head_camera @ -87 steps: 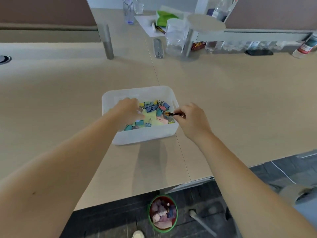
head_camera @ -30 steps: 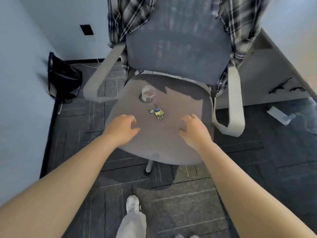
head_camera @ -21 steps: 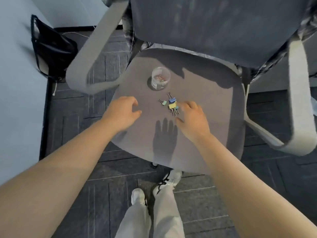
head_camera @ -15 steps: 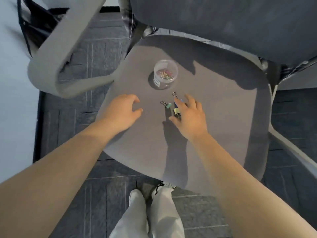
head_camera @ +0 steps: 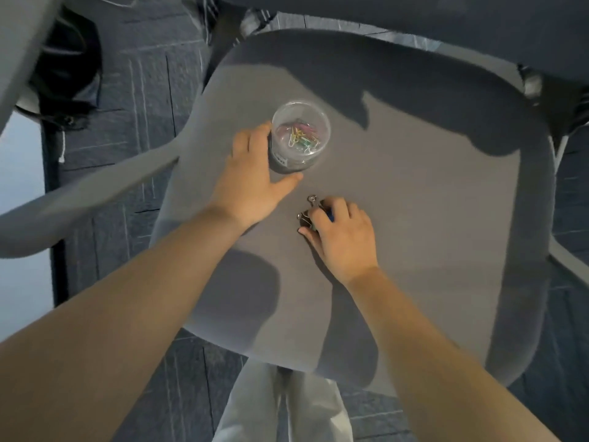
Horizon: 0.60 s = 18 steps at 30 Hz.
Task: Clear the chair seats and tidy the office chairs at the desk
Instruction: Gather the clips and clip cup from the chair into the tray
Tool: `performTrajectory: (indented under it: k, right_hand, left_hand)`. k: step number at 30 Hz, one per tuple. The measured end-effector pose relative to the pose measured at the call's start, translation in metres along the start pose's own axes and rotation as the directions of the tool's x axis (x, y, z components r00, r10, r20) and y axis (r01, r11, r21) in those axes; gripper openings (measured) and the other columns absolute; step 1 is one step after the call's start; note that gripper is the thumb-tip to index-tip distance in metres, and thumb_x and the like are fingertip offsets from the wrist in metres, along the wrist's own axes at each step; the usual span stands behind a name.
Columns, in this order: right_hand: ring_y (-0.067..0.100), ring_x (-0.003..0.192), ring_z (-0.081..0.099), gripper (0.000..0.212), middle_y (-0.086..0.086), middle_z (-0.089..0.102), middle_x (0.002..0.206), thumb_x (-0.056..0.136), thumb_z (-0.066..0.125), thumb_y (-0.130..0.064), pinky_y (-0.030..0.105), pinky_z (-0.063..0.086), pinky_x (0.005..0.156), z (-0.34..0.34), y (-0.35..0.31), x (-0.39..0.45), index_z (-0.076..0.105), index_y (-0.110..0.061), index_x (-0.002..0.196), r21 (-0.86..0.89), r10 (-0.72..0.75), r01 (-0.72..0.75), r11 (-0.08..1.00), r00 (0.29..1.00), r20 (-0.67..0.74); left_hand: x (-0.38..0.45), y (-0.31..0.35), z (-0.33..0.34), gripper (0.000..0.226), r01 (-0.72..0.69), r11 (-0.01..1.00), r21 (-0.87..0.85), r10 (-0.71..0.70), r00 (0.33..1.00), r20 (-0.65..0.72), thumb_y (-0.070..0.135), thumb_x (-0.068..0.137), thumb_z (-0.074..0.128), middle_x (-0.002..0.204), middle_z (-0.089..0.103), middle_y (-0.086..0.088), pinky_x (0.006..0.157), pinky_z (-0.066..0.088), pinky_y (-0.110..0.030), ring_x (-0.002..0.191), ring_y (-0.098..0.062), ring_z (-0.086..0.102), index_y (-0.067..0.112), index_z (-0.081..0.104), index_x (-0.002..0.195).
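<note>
A grey office chair seat (head_camera: 430, 193) fills the view. On it stands a clear round tub of coloured paper clips (head_camera: 301, 137). My left hand (head_camera: 251, 183) curls around the tub's left side, fingers and thumb touching its wall. A small cluster of binder clips (head_camera: 310, 212) lies on the seat just below the tub. My right hand (head_camera: 339, 232) is closed over that cluster, with the wire handles poking out at the fingertips. The clips still rest on the seat.
The chair's grey left armrest (head_camera: 86, 199) curves at the left, the dark backrest (head_camera: 446, 23) spans the top. A black bag (head_camera: 68, 81) sits on the dark carpet tiles by the wall. My legs in light trousers (head_camera: 280, 406) stand at the seat's front edge.
My left hand moved up from the bare seat to the paper clip tub. My right hand closed its fingers over the binder clips. The view came closer to the seat.
</note>
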State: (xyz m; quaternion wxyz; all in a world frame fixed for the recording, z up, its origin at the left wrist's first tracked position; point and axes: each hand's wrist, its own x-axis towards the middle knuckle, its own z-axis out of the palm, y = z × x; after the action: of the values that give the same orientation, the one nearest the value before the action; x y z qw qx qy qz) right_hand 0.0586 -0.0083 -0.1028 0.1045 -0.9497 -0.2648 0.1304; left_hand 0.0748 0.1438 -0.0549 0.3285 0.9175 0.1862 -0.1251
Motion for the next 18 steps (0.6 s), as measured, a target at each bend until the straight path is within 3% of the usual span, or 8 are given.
performTrajectory:
  k: [5,7,9,12,14,18]
  right_hand:
    - [0.023,0.03,0.053,0.03,0.005,0.062,0.056,0.074,0.044,-0.031,0.014,0.032,0.026,-0.009,0.008,-0.008,0.065,-0.012,0.065,0.018,0.113,-0.113,0.993,0.993,-0.013]
    - [0.026,0.027,0.053,0.022,0.006,0.062,0.055,0.073,0.052,-0.026,0.016,0.032,0.025,-0.014,0.012,-0.013,0.067,-0.01,0.068,0.043,0.181,-0.179,0.983,0.983,-0.034]
    - [0.035,0.043,0.062,0.014,0.014,0.067,0.071,0.078,0.062,-0.016,0.029,0.045,0.035,-0.019,0.014,-0.017,0.067,-0.004,0.083,0.132,0.265,-0.263,0.956,0.964,0.005]
    - [0.045,0.089,0.062,0.026,0.017,0.061,0.114,0.095,0.049,-0.019,0.044,0.048,0.073,-0.024,0.019,-0.022,0.054,-0.006,0.116,0.242,0.396,-0.401,0.883,0.915,0.07]
    - [0.043,0.099,0.058,0.028,0.013,0.057,0.122,0.096,0.044,-0.022,0.044,0.046,0.081,-0.033,0.02,-0.024,0.049,-0.008,0.12,0.252,0.436,-0.442,0.861,0.896,0.083]
    - [0.042,0.1,0.056,0.027,0.013,0.056,0.123,0.097,0.042,-0.022,0.043,0.046,0.082,-0.066,0.016,-0.029,0.046,-0.006,0.119,0.279,0.495,-0.494,0.823,0.866,0.073]
  left_hand:
    - [0.019,0.022,0.005,0.104,-0.008,1.0,0.018,0.009,1.0,-0.011,0.037,0.067,0.078,0.141,0.03,-0.017,0.106,0.039,-0.044,0.126,-0.035,0.041,0.021,0.011,0.146]
    - [0.025,0.029,0.007,0.109,-0.009,0.999,0.047,0.01,1.0,-0.008,0.04,0.064,0.079,0.143,0.025,-0.017,0.104,0.041,-0.047,0.126,-0.038,0.041,0.028,0.009,0.146]
    - [0.031,0.036,0.01,0.105,-0.01,0.991,0.136,0.007,1.0,0.021,0.042,0.066,0.077,0.148,0.021,-0.015,0.104,0.04,-0.049,0.128,-0.039,0.038,0.032,0.009,0.146]
    - [0.036,0.046,0.011,0.092,-0.008,0.978,0.21,-0.003,0.999,0.051,0.04,0.072,0.073,0.143,0.032,-0.015,0.099,0.042,-0.047,0.125,-0.038,0.042,0.028,0.018,0.144]
    - [0.032,0.05,0.009,0.085,-0.008,0.981,0.191,-0.002,0.999,0.052,0.037,0.073,0.073,0.137,0.04,-0.017,0.096,0.043,-0.045,0.121,-0.037,0.046,0.023,0.024,0.141]
    - [0.003,0.057,-0.009,0.082,-0.054,0.98,0.191,0.033,0.993,0.109,0.037,0.072,0.073,0.134,0.044,-0.017,0.095,0.044,-0.041,0.119,-0.036,0.049,0.02,0.028,0.139]
